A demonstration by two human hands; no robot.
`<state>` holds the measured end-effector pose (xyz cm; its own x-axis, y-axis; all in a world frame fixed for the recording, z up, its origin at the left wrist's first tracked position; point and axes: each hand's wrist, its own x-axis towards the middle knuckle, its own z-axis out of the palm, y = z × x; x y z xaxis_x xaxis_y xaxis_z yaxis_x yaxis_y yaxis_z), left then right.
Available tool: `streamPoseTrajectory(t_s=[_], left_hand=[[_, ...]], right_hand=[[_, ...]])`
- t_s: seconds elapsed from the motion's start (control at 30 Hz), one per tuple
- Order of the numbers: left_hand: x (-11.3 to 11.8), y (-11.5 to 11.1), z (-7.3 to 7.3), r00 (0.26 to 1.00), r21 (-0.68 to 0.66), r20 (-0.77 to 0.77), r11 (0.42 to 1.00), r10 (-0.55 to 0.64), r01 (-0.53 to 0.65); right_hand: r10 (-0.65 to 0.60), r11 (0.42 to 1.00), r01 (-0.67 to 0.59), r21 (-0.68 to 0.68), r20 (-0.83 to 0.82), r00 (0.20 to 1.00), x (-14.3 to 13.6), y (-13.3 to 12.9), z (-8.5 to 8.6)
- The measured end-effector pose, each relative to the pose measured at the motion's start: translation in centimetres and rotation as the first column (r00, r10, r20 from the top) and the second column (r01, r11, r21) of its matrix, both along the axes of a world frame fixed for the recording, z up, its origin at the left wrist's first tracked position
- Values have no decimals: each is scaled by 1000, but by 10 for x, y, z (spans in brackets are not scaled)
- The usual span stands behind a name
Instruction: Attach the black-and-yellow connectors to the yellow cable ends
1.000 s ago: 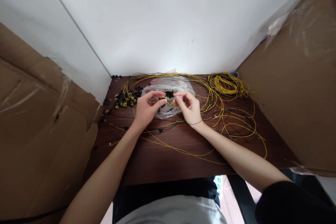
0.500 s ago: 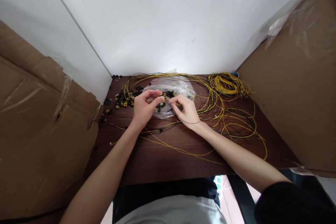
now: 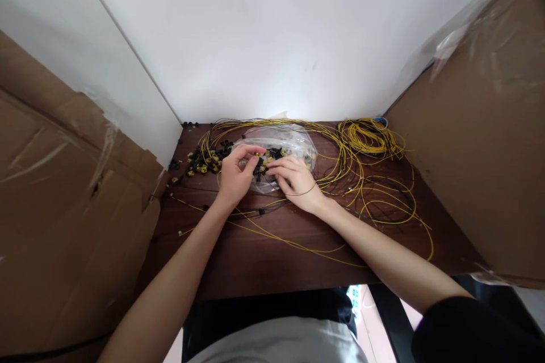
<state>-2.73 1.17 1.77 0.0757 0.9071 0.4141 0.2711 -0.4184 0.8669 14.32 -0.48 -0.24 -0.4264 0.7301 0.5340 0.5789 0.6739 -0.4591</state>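
My left hand (image 3: 235, 177) is above a clear plastic bag (image 3: 298, 136), its thumb and index finger curled round something small that I cannot make out, with a bit of yellow at the fingertip. Opposite it, my right hand (image 3: 299, 184) has its fingers stretched toward the left one and the thumb apart from them. A thin dark wire (image 3: 304, 193) curves across the back of my right hand. Small black and yellow connector-like parts (image 3: 260, 167) lie on the bag between the two hands. The fingertips partly cover them.
More black and yellow parts (image 3: 204, 163) are heaped left of the bag. Long yellow and black wires (image 3: 340, 150) loop behind and right of my hands, with a coil (image 3: 370, 139) at the back right. Cardboard (image 3: 76, 210) flanks the brown table (image 3: 272, 272); a white wall (image 3: 272, 39) rises behind.
My right hand has loosened from a pinch on the dark wire, and its fingers now reach out straighter. My left hand has barely shifted.
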Motion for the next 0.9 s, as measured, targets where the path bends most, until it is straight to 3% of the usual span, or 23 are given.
streamPoseTrajectory(t_s=[0.2, 0.5, 0.6, 0.7, 0.8, 0.9], left_hand=[[2, -2, 2, 998, 59, -62, 998, 8, -5], [1, -1, 3, 998, 45, -56, 999, 30, -28], [1, -1, 2, 999, 15, -24, 1000, 25, -25], [1, 0, 0, 999, -8, -7, 999, 33, -33], [0, 2, -2, 999, -19, 13, 999, 43, -43], [-1, 3, -3, 998, -24, 35, 999, 47, -46]], right_hand=[[90, 996, -90, -2, 83, 993, -2, -1, 2], [89, 995, -87, -50, 36, 995, 0, -3, 4], [44, 998, -46, -39, -50, 998, -1, -3, 5], [-88, 995, 78, -57, -199, 976, -1, -4, 7], [-224, 972, 172, -162, -394, 891, 1, -2, 10], [-287, 948, 135, -288, -591, 754, 5, 2, 12]])
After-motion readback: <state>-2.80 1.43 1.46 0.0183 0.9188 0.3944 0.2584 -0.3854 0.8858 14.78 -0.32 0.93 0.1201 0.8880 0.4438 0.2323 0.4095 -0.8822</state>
